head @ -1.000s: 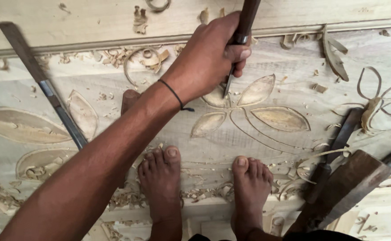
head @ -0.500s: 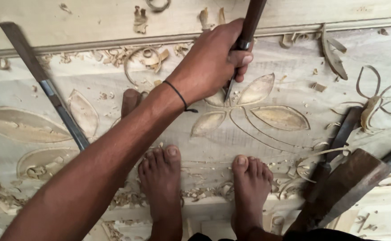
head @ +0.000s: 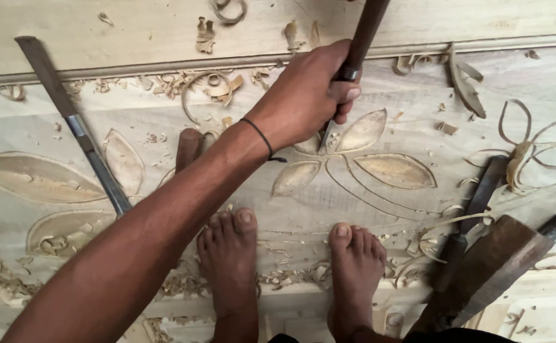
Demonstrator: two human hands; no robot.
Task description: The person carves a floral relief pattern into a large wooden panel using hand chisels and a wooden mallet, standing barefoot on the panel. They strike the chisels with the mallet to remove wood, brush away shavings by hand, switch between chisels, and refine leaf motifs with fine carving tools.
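Chisel gripped over carved flower panel

Left hand (head: 303,95) fingers wrapped tight round chisel (head: 354,60), dark handle running up out of the top edge, metal tip down touching the wood panel (head: 418,76) between carved leaf petals (head: 395,170). Thin black band on that wrist. Right hand not in view, can't tell its fingers. Two bare feet (head: 230,260) standing on the panel just below the flower carving. Long flat-bladed tool (head: 74,124) lying diagonal on the left, apart from the hand. Brown wooden mallet (head: 481,273) and another dark-handled chisel (head: 472,219) lying lower right, side by side. Wood shavings (head: 214,86) curled along the raised border and round the feet. No packages, labels or signs visible.
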